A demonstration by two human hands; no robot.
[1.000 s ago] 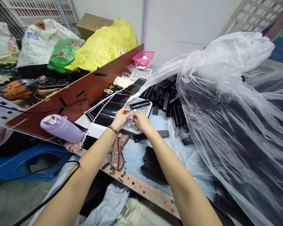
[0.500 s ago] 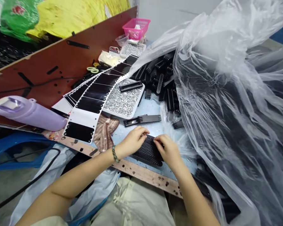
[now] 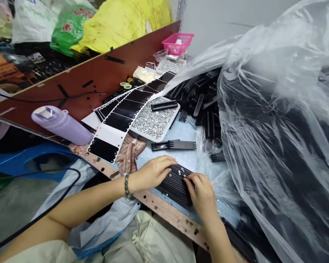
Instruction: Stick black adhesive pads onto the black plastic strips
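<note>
A black block with a perforated, grid-like top [image 3: 175, 186] lies near the front edge of the table. Several small silvery metal rings [image 3: 179, 172] are scattered on its top. My left hand [image 3: 155, 174] is over the block's left side, thumb and bent fingers apart, with nothing visible between them. At the block's right side, my right hand [image 3: 202, 191] pinches thumb and forefinger together over the top, beside one of the rings. Whatever is between those fingertips is too small to make out.
Beyond the block are loose black slotted plastic parts [image 3: 182, 144] and a white tray of small metal pieces [image 3: 150, 122]. Black-and-white sheets [image 3: 120, 115] and a purple bottle [image 3: 61, 124] lie left. Clear plastic sheeting [image 3: 263, 120] covers a black pile at right.
Several small metal rings now show on the block's top, where none were visible before. My left hand's fingers have spread from a pinch. The whole view has shifted toward the left.
</note>
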